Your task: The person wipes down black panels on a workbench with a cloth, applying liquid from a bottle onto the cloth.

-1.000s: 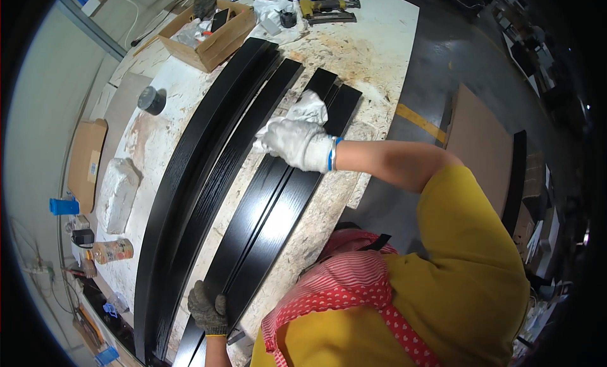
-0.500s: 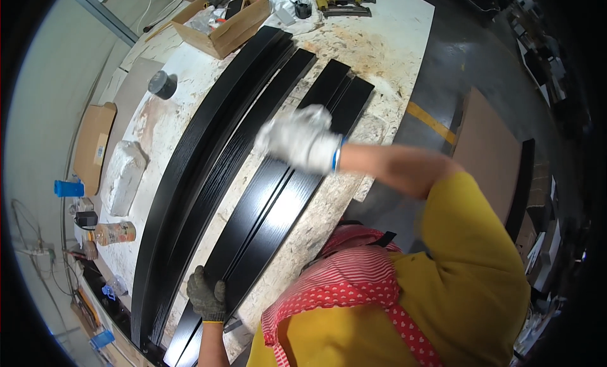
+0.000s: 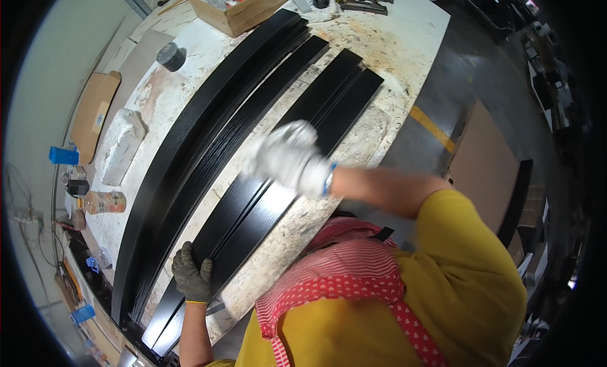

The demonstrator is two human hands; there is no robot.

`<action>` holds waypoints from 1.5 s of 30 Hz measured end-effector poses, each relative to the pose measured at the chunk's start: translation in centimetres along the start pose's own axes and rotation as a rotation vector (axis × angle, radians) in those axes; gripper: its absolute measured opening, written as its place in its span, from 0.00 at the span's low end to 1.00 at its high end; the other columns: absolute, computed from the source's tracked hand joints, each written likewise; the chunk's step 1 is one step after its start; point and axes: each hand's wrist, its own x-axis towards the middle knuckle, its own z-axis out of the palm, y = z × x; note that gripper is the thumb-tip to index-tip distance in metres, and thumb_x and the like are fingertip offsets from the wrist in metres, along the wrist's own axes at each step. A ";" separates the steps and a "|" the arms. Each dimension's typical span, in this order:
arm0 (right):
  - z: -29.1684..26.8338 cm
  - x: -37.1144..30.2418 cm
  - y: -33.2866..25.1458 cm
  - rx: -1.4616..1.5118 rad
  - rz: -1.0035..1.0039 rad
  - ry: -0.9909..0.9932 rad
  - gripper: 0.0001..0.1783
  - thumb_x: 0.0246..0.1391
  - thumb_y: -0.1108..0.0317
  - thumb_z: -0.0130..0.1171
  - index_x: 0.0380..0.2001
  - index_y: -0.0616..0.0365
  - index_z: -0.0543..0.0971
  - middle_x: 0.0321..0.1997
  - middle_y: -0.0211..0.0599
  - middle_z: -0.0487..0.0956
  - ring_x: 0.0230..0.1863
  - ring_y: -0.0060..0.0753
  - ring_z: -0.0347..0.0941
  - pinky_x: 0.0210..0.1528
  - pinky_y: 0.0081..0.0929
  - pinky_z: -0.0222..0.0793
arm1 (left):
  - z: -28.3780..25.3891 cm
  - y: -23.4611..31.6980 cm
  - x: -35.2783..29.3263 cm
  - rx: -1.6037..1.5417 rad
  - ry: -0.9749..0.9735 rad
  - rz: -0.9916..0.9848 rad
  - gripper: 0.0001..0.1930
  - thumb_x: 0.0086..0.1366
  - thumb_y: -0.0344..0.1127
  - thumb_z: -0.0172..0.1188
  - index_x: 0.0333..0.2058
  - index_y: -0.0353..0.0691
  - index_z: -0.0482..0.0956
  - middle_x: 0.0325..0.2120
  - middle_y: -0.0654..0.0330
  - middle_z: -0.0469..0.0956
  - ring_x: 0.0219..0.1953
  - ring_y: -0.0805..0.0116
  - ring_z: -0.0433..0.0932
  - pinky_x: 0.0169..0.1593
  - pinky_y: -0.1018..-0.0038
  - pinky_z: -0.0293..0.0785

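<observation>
Two long black boards [image 3: 246, 224] lie side by side on the table, with a narrow gap running between them. My left hand [image 3: 191, 273], in a dark grey work glove, rests on their near end with its fingers and thumb apart. Over the middle of the boards is my right hand [image 3: 294, 159], in a white glove with a blue cuff edge. Motion smears its fingers, and whether a white cloth is in them is unclear. Left of these boards lie a narrower black strip [image 3: 240, 126] and a thick curved black piece [image 3: 190, 120].
The stained white table [image 3: 379, 123] ends on the right above a grey floor. At its far end are a cardboard box [image 3: 234, 16] and a nail gun [image 3: 363, 6]. A dark round container [image 3: 171, 57], a white wrapped block [image 3: 122, 149] and a bottle [image 3: 104, 202] stand left.
My right hand has shifted toward the near left over the boards. My left hand stays on the same boards. The whole view has tilted slightly.
</observation>
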 end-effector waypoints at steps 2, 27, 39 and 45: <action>-0.7 -1.5 8.0 -0.166 0.202 -0.100 0.08 0.56 0.69 0.49 0.33 0.52 0.79 0.32 0.40 0.81 0.34 0.38 0.79 0.39 0.37 0.77 | -0.7 0.7 -0.7 -0.062 -0.047 -0.063 0.34 0.59 0.52 0.59 0.60 0.39 0.66 0.47 0.46 0.73 0.51 0.45 0.70 0.57 0.53 0.62; 3.5 3.5 -14.8 0.206 -0.105 0.386 0.12 0.60 0.58 0.54 0.37 0.56 0.75 0.35 0.44 0.76 0.33 0.46 0.72 0.37 0.40 0.68 | -2.0 -0.9 -1.8 -0.495 0.124 -0.128 0.31 0.65 0.54 0.55 0.58 0.38 0.68 0.54 0.44 0.72 0.56 0.48 0.72 0.62 0.59 0.65; -0.3 7.3 -24.9 0.311 -0.106 0.181 0.05 0.56 0.75 0.54 0.37 0.61 0.75 0.40 0.45 0.79 0.40 0.38 0.76 0.46 0.30 0.74 | -2.4 -35.9 -33.4 0.513 -0.071 -0.761 0.20 0.69 0.49 0.44 0.57 0.57 0.71 0.57 0.63 0.69 0.64 0.55 0.60 0.64 0.47 0.54; 8.1 21.0 -53.5 0.611 -0.611 -0.381 0.09 0.60 0.67 0.48 0.32 0.57 0.77 0.27 0.34 0.75 0.29 0.30 0.75 0.32 0.32 0.74 | -3.7 -34.0 -30.7 0.497 0.039 -0.629 0.20 0.68 0.44 0.46 0.57 0.52 0.72 0.56 0.59 0.71 0.61 0.52 0.65 0.62 0.49 0.56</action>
